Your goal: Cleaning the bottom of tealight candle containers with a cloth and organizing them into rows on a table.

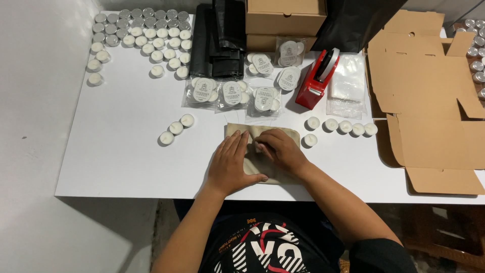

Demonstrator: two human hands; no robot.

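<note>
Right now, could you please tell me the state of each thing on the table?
Beige pouch: flat, under both hands.
Left hand: open, pressing down.
Right hand: fingers curled on pouch.
Tape dispenser: upright, untouched.
Cardboard sheet: unfolded flat.
Cardboard boxes: closed, stacked.

Both forearms are bare down to the left hand (pixel 231 164) and right hand (pixel 281 150), no rings or watch showing, over a black T-shirt (pixel 268 247) carrying a white-and-red graphic print.

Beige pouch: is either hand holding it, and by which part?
Both hands rest on the beige pouch: left hand flat on its left half, right hand over its upper right. A lifted grip cannot be told.
</note>
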